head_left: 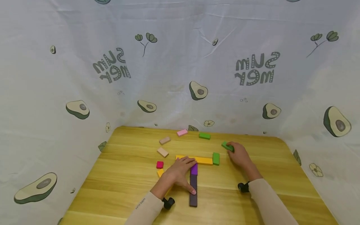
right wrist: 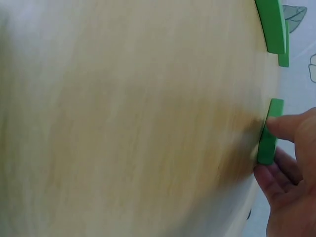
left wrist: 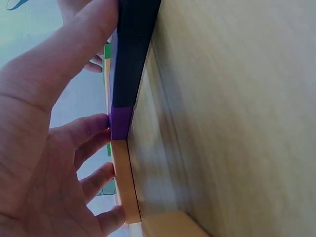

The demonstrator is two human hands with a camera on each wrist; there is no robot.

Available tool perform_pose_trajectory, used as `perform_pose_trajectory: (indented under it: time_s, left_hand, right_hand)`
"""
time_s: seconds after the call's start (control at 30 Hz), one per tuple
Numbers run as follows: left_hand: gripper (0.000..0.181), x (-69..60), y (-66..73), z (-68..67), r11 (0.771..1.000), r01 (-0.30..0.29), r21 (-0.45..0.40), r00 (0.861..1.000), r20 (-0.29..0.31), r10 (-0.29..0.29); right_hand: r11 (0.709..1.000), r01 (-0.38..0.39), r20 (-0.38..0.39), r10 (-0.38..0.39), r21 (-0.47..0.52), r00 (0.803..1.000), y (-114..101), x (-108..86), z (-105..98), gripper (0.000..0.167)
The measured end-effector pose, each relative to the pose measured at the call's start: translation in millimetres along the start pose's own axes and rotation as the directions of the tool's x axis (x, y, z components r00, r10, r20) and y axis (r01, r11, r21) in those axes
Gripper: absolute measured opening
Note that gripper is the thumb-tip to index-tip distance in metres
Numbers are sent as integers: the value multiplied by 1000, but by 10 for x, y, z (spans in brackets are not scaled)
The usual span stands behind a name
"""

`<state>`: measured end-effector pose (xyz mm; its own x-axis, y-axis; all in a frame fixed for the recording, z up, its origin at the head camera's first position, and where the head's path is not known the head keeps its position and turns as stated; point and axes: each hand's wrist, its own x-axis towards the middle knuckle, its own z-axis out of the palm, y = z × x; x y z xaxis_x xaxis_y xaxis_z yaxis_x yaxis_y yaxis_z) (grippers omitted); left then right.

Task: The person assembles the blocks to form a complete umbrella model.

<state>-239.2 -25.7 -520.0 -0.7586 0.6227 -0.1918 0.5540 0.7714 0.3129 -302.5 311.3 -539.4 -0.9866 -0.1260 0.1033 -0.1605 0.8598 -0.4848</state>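
Right hand (head_left: 239, 154) pinches the held green block (right wrist: 267, 148), thumb on one side, fingers on the other; it sits toward the far right of the table (head_left: 225, 193), cannot tell if it touches the wood; key relation: held green block lies beyond and right of the row-end green block (head_left: 216, 158), a gap between, its long axis slanting from far left to near right while the row-end one points away from the person; right hand is clearly the nearer, left is off to the left; left hand (head_left: 181, 172) is spread and grips nothing, thumb on the dark strip (head_left: 193, 200), fingertips at the purple block (head_left: 194, 169) and the orange row (head_left: 204, 161); counts: green three, incl. the back green block (head_left: 204, 136); purple one; pink block (head_left: 182, 132) one; tan two, far tan block (head_left: 165, 140) and near tan block (head_left: 162, 152); red block (head_left: 160, 164) one; loose orange block (head_left: 160, 172) one, partly under the left wrist; dark strip at least two pieces, seam visible in left wrist view; orange row part hidden, can't count its pieces.
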Motion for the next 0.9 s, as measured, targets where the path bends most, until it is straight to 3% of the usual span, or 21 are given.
perform_pose_trajectory:
  time_s: [0.33,0.63,0.9]
  left_hand:
    - [125,-12,10,-5,1000,2,2,1000,1,-2]
    - [125,-20,-3,3,1000,4,-12,1000,-2,-4]
    - [125,-6,-1,10,1000,-8,-7,1000,-11,8]
  right_hand:
    - [999,-28,-26,29,16,999,-48,-57,8,35]
    - [999,15,-79,-11,52,997,-120,-66,74,33]
    - [996,31,-78,-24,87,997,-311,-59,83,33]
